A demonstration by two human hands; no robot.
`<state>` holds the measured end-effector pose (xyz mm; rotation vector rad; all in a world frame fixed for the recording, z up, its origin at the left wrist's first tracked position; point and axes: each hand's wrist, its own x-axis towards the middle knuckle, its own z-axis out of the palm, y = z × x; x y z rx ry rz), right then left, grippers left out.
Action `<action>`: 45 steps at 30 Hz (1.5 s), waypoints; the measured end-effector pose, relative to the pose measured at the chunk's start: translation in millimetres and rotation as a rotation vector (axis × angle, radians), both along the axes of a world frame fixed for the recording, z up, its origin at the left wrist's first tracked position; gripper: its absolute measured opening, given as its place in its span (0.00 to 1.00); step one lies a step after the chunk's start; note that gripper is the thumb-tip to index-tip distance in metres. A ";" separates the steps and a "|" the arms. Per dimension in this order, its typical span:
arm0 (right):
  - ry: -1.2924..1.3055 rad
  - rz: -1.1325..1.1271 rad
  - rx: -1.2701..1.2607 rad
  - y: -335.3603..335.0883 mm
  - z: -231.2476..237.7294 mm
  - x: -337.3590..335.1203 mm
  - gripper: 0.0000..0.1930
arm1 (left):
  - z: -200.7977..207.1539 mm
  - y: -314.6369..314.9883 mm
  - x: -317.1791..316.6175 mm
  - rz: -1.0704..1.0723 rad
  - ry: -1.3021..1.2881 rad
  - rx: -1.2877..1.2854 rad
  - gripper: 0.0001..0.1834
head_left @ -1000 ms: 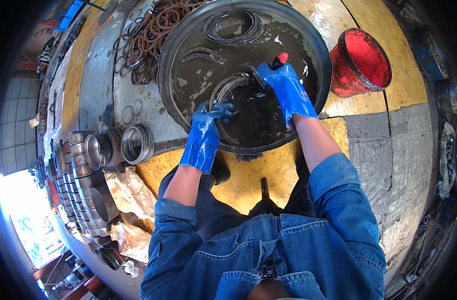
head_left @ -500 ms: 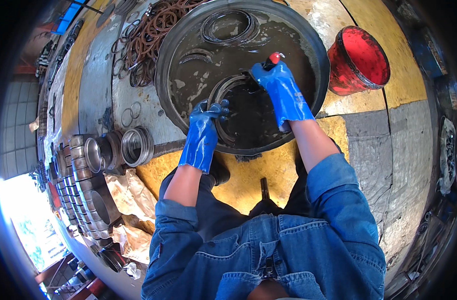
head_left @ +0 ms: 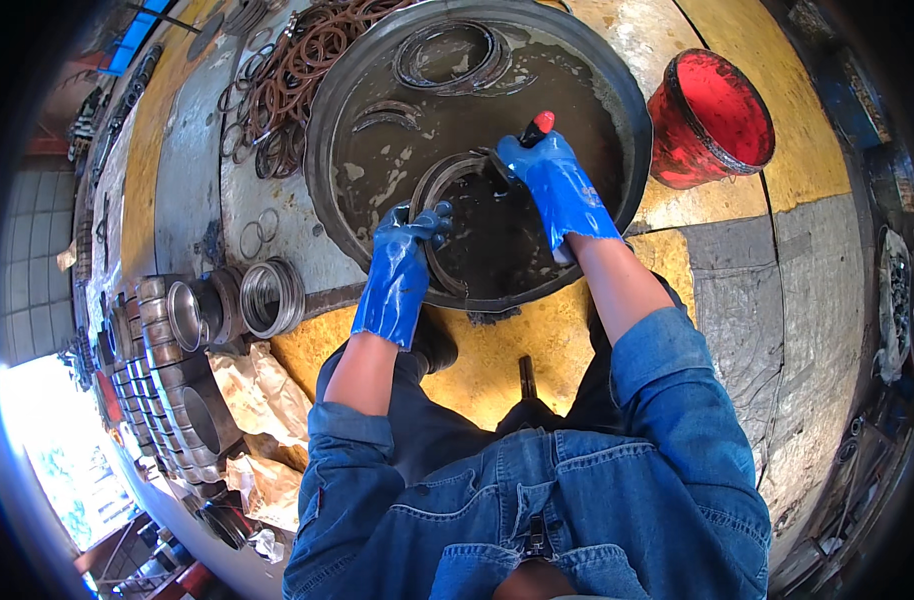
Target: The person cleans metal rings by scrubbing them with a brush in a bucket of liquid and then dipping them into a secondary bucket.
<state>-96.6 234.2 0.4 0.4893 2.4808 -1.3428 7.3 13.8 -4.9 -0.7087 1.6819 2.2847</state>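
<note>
A wide dark basin [head_left: 322, 190] of murky liquid stands in front of me. My left hand [head_left: 402, 255], in a blue rubber glove, is closed round the left side of a metal ring [head_left: 435, 180], which lies partly in the liquid. My right hand [head_left: 555, 175], gloved the same way, grips a brush [head_left: 541, 124] with a red-ended handle. Its dark head meets the ring's upper right side, partly hidden by the glove. Farther back in the basin sit more rings [head_left: 409, 80] and some curved ring pieces [head_left: 385, 113].
A red bucket [head_left: 674, 135] stands right of the basin. Brown rings [head_left: 312, 60] are heaped at its far left. Shiny rings [head_left: 269, 300], stacked metal cylinders [head_left: 172, 375] and crumpled brown paper [head_left: 262, 390] lie to my left.
The brush and my right hand have shifted slightly left and away from me. My left hand keeps its hold on the ring. The whole view has moved a little.
</note>
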 end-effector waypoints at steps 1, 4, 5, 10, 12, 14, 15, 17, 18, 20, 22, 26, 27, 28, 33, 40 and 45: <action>-0.034 -0.009 0.079 3.9 -0.6 0.9 0.21 | 5.1 0.6 0.6 -0.033 0.010 -0.004 0.15; -0.048 -0.010 0.075 15.0 2.4 4.3 0.21 | 14.3 5.7 -1.6 -0.152 -0.057 -0.001 0.16; -0.023 -0.034 0.018 20.4 3.5 5.2 0.21 | 17.6 7.2 -3.0 -0.193 -0.093 0.000 0.17; 0.134 -0.203 -0.180 44.6 30.0 11.3 0.19 | 29.1 25.7 -3.7 -0.276 0.036 0.082 0.18; 0.214 -0.269 -0.263 51.7 50.2 17.2 0.17 | 30.4 38.9 1.0 -0.238 0.144 0.109 0.18; 0.179 -0.290 -0.224 63.9 36.3 6.9 0.16 | 20.8 43.2 9.6 -0.181 0.124 0.179 0.18; 0.179 -0.263 -0.201 69.0 33.4 6.7 0.17 | 17.4 41.4 13.8 -0.194 0.129 0.139 0.18; 0.175 -0.213 -0.148 76.5 29.0 9.5 0.18 | 21.2 37.4 11.9 -0.210 0.022 0.125 0.17; 0.166 -0.191 -0.133 74.8 32.2 10.9 0.17 | 16.4 26.9 8.2 -0.193 0.000 0.146 0.18; 0.163 -0.115 -0.189 65.3 37.2 15.3 0.17 | 8.6 6.4 -1.8 -0.162 -0.045 0.193 0.20; 0.168 -0.011 -0.365 51.0 39.2 19.1 0.16 | 8.9 -1.7 -0.4 -0.186 -0.027 0.034 0.20; 0.156 0.365 -0.786 -4.8 40.2 24.3 0.15 | -5.4 -6.5 5.0 -0.122 0.131 -0.082 0.17; 0.157 0.440 -0.793 -19.8 37.1 24.1 0.15 | -6.6 -3.8 3.9 -0.095 0.131 -0.078 0.16; 0.158 0.476 -0.769 -29.7 34.6 25.8 0.14 | -7.2 -2.5 3.6 -0.069 0.130 -0.075 0.15; 0.010 0.285 -0.577 -9.5 10.7 0.6 0.14 | -0.7 -11.0 7.6 -0.097 0.084 -0.189 0.15; 0.022 0.157 -0.580 -17.2 32.1 12.5 0.13 | -4.6 -18.2 9.2 -0.061 0.094 -0.149 0.13; 0.148 0.303 -0.490 -31.7 4.5 11.5 0.13 | -8.4 -0.4 -2.1 -0.018 0.136 -0.092 0.14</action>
